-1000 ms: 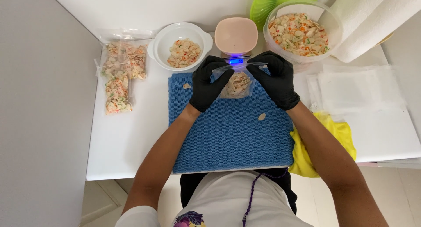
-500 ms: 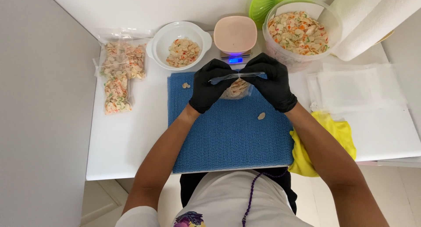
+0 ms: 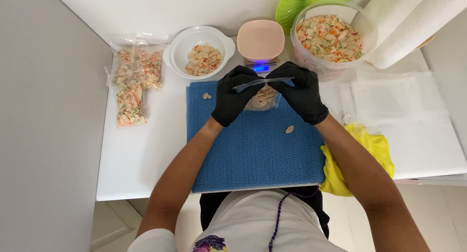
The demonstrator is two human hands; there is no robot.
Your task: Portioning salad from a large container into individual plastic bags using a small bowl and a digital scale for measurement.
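Along the left edge of the white table (image 3: 146, 154), filled clear bags (image 3: 132, 86) of pale, orange-flecked chips are laid flat in a short stack, set apart from the working area. Near the back edge a white bowl (image 3: 198, 51) with a small heap of the same chips is placed just beyond the blue mat (image 3: 253, 149), within easy reach. On the mat's back left corner two loose chips (image 3: 206, 95) are seen. Over the back edge of the mat a small clear bag (image 3: 262, 97), partly filled, is held upright so that its contents stay at the bottom; its top strip is pinched between the fingers of the gloved left hand (image 3: 233, 93) and the gloved right hand (image 3: 301, 91), both closed on it from either side. Directly behind the bag a small scale with a pink dish (image 3: 260, 39) is placed, partly hidden by the hands. One stray chip (image 3: 290, 129) lies on the mat's right part. At the back right corner a large clear tub (image 3: 333, 35) of chips stands against a green basket (image 3: 296, 6) and a paper roll (image 3: 413, 23). Empty bags (image 3: 399, 101) and a yellow cloth (image 3: 360, 159) are kept at the right edge.
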